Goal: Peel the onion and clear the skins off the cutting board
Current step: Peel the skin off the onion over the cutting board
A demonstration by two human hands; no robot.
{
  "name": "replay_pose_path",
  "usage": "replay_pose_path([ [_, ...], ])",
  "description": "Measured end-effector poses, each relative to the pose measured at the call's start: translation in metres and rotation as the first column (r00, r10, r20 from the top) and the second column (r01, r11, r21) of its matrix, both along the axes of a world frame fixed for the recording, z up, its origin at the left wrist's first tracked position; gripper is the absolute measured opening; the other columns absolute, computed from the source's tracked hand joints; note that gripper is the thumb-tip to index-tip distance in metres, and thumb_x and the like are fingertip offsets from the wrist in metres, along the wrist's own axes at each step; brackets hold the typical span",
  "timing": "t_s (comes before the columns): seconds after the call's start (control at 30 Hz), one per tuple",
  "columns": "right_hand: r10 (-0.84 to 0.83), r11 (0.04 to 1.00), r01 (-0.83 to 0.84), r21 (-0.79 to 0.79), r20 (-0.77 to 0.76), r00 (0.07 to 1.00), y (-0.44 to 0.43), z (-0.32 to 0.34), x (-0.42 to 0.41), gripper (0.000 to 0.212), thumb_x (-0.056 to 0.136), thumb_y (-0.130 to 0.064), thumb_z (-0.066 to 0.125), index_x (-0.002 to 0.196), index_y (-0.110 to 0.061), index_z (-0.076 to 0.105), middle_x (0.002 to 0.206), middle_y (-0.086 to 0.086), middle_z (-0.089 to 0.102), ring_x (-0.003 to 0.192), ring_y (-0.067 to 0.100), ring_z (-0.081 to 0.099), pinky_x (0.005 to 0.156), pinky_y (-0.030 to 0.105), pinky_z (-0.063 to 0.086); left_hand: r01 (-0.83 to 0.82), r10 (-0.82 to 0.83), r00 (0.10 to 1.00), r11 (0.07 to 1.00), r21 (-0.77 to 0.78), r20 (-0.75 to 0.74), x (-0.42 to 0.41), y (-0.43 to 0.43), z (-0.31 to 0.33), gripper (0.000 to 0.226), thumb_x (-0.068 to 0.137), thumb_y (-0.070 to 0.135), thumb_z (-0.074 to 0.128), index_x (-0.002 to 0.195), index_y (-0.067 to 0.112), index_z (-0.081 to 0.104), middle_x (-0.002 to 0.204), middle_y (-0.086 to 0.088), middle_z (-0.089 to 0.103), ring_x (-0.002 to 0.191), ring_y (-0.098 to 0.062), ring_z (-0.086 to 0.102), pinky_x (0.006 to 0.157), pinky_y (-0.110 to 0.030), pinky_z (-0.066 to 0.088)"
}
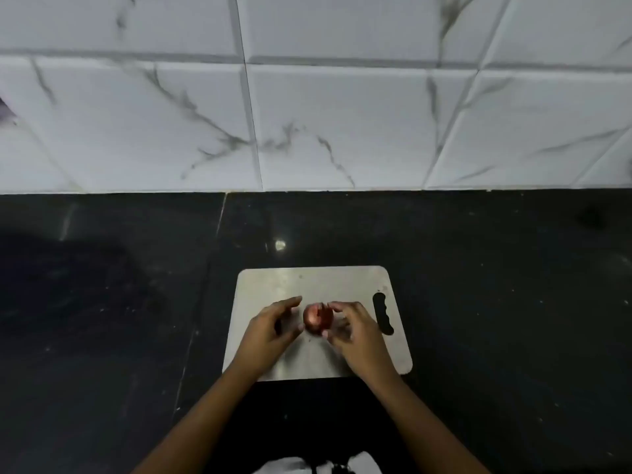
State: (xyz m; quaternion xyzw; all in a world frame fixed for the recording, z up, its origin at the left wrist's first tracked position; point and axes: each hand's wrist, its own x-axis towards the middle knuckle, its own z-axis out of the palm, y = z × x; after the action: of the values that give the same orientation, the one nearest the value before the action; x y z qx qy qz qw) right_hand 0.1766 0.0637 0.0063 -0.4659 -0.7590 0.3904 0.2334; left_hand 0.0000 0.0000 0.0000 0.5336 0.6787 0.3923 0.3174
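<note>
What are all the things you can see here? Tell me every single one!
onion: one, red-brown, between both hands, over the middle of the cutting board
cutting board: one, pale grey, on the countertop, handle slot on its right side
countertop: one, black and speckled, under the board
wall tiles: several, white with grey veins, behind the countertop
white item: one, bottom edge, too cut off to name
left hand: one, at the onion's left side, fingers fairly straight
right hand: one, fingers curled round the onion's right side
</note>
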Motion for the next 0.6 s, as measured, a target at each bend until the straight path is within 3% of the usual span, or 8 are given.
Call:
replay_pose_path([
  [0.07,-0.017,1.000,0.017,-0.017,-0.030,0.999,0.003,0.000,-0.002,0.044,0.080,-0.018,0.071,0.120,-0.025,0.055,0.117,-0.010,0.052,0.101,0.010,0.057,0.094,0.029,0.048,-0.009,0.014,0.993,0.999,0.042,-0.118,0.005,0.004,0.001,0.049,0.079,0.035,0.071,0.125,0.025,0.059,0.112,0.014,0.059,0.104,-0.003,0.054,0.088,-0.010,0.040],
  [0.17,0.019,0.999,-0.021,-0.034,-0.067,0.998,0.007,0.000,-0.004,0.040,0.084,-0.016,0.066,0.122,-0.025,0.056,0.120,-0.007,0.052,0.104,0.011,0.056,0.096,0.031,0.048,-0.042,0.053,0.983,0.997,0.066,-0.176,0.011,0.008,0.003,0.046,0.075,0.037,0.076,0.118,0.026,0.064,0.105,0.016,0.062,0.096,-0.003,0.055,0.086,-0.018,0.044],
  [0.27,0.073,0.997,-0.075,-0.017,-0.098,0.993,0.012,0.001,-0.005,0.035,0.088,-0.016,0.061,0.122,-0.023,0.058,0.120,-0.005,0.052,0.109,0.010,0.054,0.097,0.028,0.046,-0.054,0.068,0.983,0.995,0.086,-0.173,0.015,0.011,0.003,0.041,0.075,0.037,0.076,0.114,0.028,0.066,0.102,0.016,0.066,0.091,-0.002,0.058,0.083,-0.018,0.047],
  [0.43,0.085,0.996,-0.086,-0.010,-0.097,0.992,0.020,0.004,-0.007,0.024,0.088,-0.016,0.061,0.111,-0.021,0.063,0.110,-0.007,0.054,0.104,0.006,0.055,0.090,0.012,0.042,-0.102,0.112,0.990,0.988,0.115,-0.080,0.023,0.012,0.003,0.031,0.077,0.025,0.075,0.108,0.025,0.070,0.099,0.018,0.065,0.089,0.000,0.062,0.078,-0.010,0.046],
  [0.6,0.100,0.993,-0.105,-0.044,-0.112,0.989,0.030,0.004,-0.006,0.017,0.085,-0.014,0.065,0.100,-0.020,0.063,0.104,-0.008,0.062,0.098,0.005,0.058,0.085,0.018,0.047,-0.132,0.132,0.991,0.984,0.123,0.006,0.020,0.014,0.002,0.029,0.075,0.015,0.077,0.103,0.020,0.073,0.100,0.009,0.070,0.093,0.002,0.063,0.082,-0.011,0.048],
])
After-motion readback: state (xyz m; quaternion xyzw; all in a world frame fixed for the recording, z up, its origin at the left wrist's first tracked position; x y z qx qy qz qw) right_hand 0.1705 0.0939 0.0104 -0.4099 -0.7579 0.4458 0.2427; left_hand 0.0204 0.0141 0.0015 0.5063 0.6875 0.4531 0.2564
